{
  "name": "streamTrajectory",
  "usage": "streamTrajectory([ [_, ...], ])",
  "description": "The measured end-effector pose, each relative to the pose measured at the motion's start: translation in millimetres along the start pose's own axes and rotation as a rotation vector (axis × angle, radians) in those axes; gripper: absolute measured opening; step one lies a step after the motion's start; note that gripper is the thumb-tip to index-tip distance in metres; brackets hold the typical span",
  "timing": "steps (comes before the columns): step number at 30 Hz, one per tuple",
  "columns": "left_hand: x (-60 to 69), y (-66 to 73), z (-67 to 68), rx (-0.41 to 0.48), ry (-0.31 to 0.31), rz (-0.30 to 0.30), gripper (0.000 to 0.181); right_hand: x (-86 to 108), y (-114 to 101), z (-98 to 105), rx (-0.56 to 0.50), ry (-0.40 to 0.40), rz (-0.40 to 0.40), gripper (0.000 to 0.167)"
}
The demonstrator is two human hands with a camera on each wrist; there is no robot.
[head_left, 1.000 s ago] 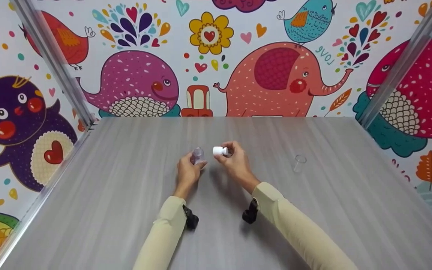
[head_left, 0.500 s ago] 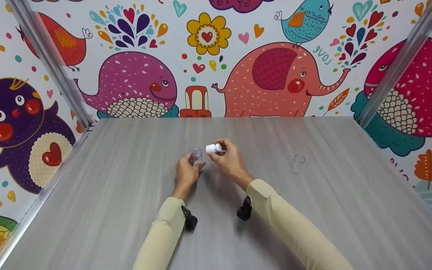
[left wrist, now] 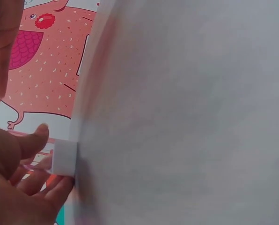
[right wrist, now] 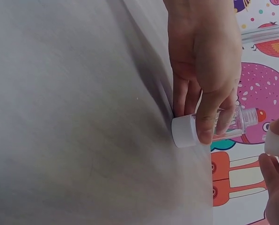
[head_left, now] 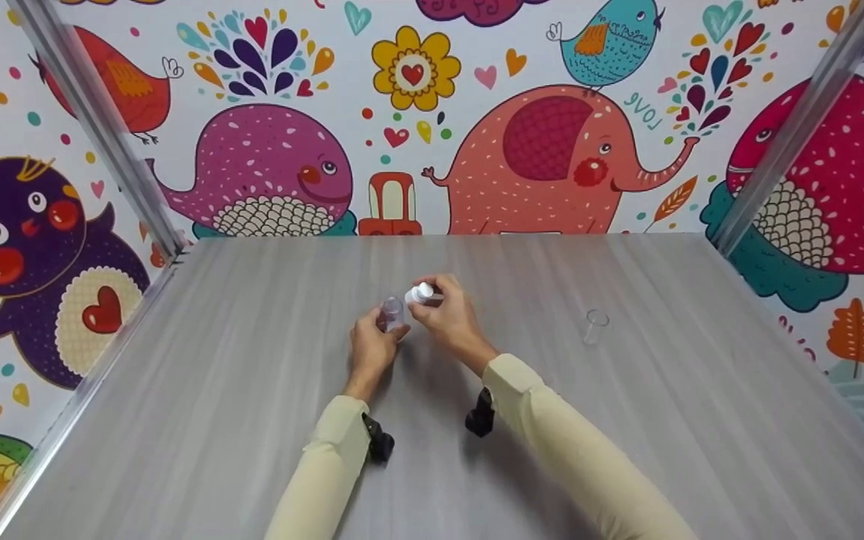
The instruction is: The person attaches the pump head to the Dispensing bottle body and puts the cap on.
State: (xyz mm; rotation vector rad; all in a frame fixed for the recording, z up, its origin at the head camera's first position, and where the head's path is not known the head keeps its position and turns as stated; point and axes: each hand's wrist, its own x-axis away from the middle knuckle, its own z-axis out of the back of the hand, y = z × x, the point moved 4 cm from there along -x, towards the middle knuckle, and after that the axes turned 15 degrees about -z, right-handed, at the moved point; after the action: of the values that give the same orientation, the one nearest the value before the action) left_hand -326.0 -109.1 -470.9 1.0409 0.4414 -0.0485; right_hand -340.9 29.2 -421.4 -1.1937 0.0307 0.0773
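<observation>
My left hand [head_left: 373,345] holds a small clear bottle [head_left: 393,313] upright on the table. The right wrist view shows the bottle's white base [right wrist: 184,131] at the tabletop and its bare threaded neck [right wrist: 250,117]. Just to the right and slightly higher, my right hand [head_left: 456,319] pinches a white stepped cap [head_left: 420,293], which looks like a pump top. The cap is tilted, its narrower end up, apart from the bottle's neck. In the left wrist view, thumb and fingers of the left hand [left wrist: 22,173] wrap the bottle's sides.
A clear, cup-like piece [head_left: 595,328] stands on the grey table [head_left: 252,420], right of the hands. Metal posts [head_left: 102,135] rise at the table's back corners. A wall printed with cartoon animals [head_left: 544,157] closes off the back.
My right hand has moved left toward the bottle, turning the white cap from lying sideways to more upright. The left hand and bottle have stayed nearly still.
</observation>
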Motion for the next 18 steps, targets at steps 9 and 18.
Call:
streamTrajectory([
  [9,0.1,-1.1,1.7,-0.001,-0.006,-0.005,0.026,-0.4,-5.4,-6.3,-0.010,-0.038,-0.005,0.043],
  [18,-0.1,-2.2,-0.6,0.024,0.005,-0.020,0.026,-2.4,-9.1,-11.2,-0.013,-0.039,0.012,0.039],
])
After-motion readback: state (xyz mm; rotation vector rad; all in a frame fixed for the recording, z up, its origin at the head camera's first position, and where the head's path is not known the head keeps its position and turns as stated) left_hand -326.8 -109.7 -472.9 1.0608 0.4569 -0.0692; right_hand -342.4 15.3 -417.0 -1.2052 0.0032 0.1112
